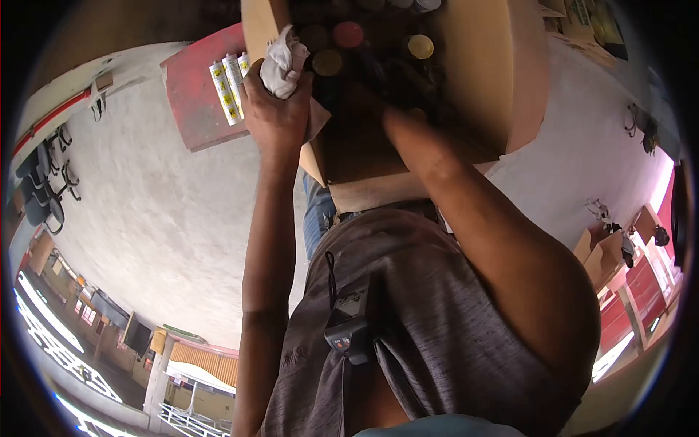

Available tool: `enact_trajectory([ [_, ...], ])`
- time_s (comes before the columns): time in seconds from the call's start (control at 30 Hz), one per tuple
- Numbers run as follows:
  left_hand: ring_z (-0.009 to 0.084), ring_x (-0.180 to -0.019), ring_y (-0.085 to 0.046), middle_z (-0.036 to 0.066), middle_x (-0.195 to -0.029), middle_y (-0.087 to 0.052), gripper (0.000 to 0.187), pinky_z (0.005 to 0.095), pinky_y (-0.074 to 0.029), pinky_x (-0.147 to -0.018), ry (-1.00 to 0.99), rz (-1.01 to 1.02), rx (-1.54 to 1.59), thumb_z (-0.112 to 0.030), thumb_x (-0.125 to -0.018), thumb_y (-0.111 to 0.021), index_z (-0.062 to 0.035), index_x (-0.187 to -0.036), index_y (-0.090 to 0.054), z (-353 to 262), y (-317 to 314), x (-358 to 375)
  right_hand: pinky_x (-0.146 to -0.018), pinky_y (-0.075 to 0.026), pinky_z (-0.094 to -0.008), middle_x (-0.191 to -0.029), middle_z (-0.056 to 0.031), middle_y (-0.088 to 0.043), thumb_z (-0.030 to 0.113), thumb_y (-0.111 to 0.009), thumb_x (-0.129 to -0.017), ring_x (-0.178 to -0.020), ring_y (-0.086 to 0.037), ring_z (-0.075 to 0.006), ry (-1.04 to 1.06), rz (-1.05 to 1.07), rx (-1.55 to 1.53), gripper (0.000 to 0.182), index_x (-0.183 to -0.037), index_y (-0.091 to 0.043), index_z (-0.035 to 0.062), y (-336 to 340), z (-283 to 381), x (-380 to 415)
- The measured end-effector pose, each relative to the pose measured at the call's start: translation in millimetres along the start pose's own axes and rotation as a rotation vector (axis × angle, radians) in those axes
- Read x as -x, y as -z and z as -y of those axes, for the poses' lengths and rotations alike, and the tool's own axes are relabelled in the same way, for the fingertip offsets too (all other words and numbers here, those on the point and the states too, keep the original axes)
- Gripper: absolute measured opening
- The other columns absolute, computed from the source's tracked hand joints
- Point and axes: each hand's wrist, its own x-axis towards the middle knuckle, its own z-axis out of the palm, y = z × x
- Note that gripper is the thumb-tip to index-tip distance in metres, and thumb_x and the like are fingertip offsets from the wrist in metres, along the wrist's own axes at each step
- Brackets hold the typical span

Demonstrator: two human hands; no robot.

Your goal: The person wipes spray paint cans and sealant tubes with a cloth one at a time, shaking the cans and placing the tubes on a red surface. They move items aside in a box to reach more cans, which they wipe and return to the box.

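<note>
My left hand [278, 116] is closed around a crumpled white rag [282, 64], held at the left edge of an open cardboard box [495, 87]. My right hand [377, 105] reaches down into the box, where deep shadow and blur hide its fingers. Round tops of cans or bottles show inside: a red cap [348, 34], a yellow cap [421, 46] and a dull olive one [328, 63]. The labels and bodies of these containers are too dark to make out.
Beside the box on the left, several white-and-yellow sealant cartridges [228, 87] lie on a red surface [191, 95]. Pale concrete floor [175, 218] spreads around. Dark chairs [44, 182] stand far left. Cardboard pieces [604, 255] sit by red furniture at the right.
</note>
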Motion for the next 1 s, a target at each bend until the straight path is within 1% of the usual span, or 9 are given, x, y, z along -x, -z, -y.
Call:
enact_trajectory([
  [0.23,0.0427,-0.105,-0.062,0.02,-0.11,-0.065,0.06,0.0512,-0.05,-0.089,-0.016,0.118,-0.098,-0.036,-0.077,-0.081,-0.0035,-0.122,-0.061,-6.7,-5.8,-29.9,-0.098,-0.052,-0.0471,-0.121,-0.0231,-0.067,0.031,-0.061,-0.095,-0.114,-0.065,-0.0365,-0.137,-0.005,0.153,0.044,-0.128,-0.061,0.0018,25.0,-27.9,-13.9],
  [0.3,0.0396,-0.112,-0.064,0.02,-0.12,-0.065,0.064,0.0487,-0.051,-0.093,-0.018,0.042,-0.186,-0.025,-0.071,-0.077,-0.0028,-0.128,-0.059,-16.4,-11.8,-44.7,-0.098,-0.053,-0.0474,-0.12,-0.0233,-0.068,0.032,-0.061,-0.095,-0.113,-0.066,-0.037,-0.158,-0.011,0.162,0.044,-0.127,-0.062,0.0017,15.9,-38.1,-24.1],
  [0.37,0.0374,-0.112,-0.064,0.019,-0.12,-0.065,0.062,0.0484,-0.052,-0.093,-0.003,0.037,-0.168,-0.024,-0.072,-0.077,-0.003,-0.128,-0.06,-13.1,-22.1,-55.2,-0.086,-0.057,-0.0505,-0.104,-0.0228,-0.072,0.033,-0.067,-0.09,-0.098,-0.07,-0.0406,-0.121,-0.387,0.051,0.044,-0.119,-0.066,0.0015,-10.5,-72.5,-34.9],
  [0.4,0.0368,-0.111,-0.065,0.018,-0.119,-0.066,0.061,0.0479,-0.052,-0.093,-0.018,0.015,-0.165,-0.024,-0.072,-0.076,-0.0028,-0.127,-0.06,-11.9,-25.0,-56.8,-0.086,-0.057,-0.0505,-0.104,-0.0228,-0.072,0.033,-0.067,-0.09,-0.098,-0.07,-0.0406,-0.126,-0.379,0.047,0.044,-0.119,-0.066,0.0015,-13.4,-78.8,-37.7],
  [0.47,0.0362,-0.111,-0.065,0.018,-0.118,-0.066,0.06,0.0474,-0.052,-0.093,-0.024,-0.004,-0.176,-0.023,-0.072,-0.076,-0.0027,-0.126,-0.06,-6.9,-29.7,-56.5,-0.084,-0.057,-0.0504,-0.104,-0.0222,-0.072,0.028,-0.066,-0.089,-0.097,-0.07,-0.0398,0.087,-0.39,0.098,0.039,-0.118,-0.066,0.0018,-25.2,-86.8,-44.7],
  [0.53,0.041,-0.102,-0.063,0.021,-0.109,-0.066,0.057,0.0512,-0.051,-0.087,-0.076,-0.089,-0.061,-0.032,-0.074,-0.084,-0.0049,-0.119,-0.062,-2.1,-35.5,-55.4,-0.083,-0.058,-0.0499,-0.104,-0.0222,-0.072,0.027,-0.064,-0.09,-0.096,-0.071,-0.0393,0.021,-0.328,0.153,0.036,-0.116,-0.067,0.002,-23.4,-74.7,-45.3],
  [0.6,0.041,-0.102,-0.063,0.021,-0.109,-0.066,0.056,0.0513,-0.051,-0.087,-0.078,-0.088,-0.058,-0.03,-0.073,-0.084,-0.0049,-0.119,-0.061,2.7,-39.0,-57.8,-0.081,-0.058,-0.0494,-0.103,-0.0222,-0.072,0.025,-0.062,-0.091,-0.095,-0.071,-0.0388,-0.044,-0.274,0.213,0.033,-0.114,-0.067,0.0021,-15.6,-64.8,-51.3],
  [0.87,0.0405,-0.103,-0.063,0.02,-0.109,-0.065,0.053,0.0508,-0.051,-0.088,-0.038,-0.055,0.065,-0.024,-0.073,-0.079,-0.0049,-0.119,-0.061,-1.4,-35.5,-57.0,-0.103,-0.045,-0.0382,-0.102,-0.0104,-0.069,0.029,-0.059,-0.097,-0.103,-0.065,-0.0193,-0.297,0.243,-1.374,0.032,-0.118,-0.065,0.0047,52.9,-68.1,-46.8],
  [1.0,0.0407,-0.102,-0.064,0.02,-0.109,-0.066,0.057,0.0507,-0.051,-0.089,-0.052,-0.054,0.041,-0.025,-0.071,-0.08,-0.005,-0.121,-0.062,7.4,-36.3,-58.0,-0.1,-0.046,-0.0347,-0.1,-0.0093,-0.067,0.036,-0.061,-0.095,-0.096,-0.065,-0.0201,-0.216,0.098,-1.177,0.039,-0.119,-0.064,0.0054,112.4,-53.8,18.2],
])
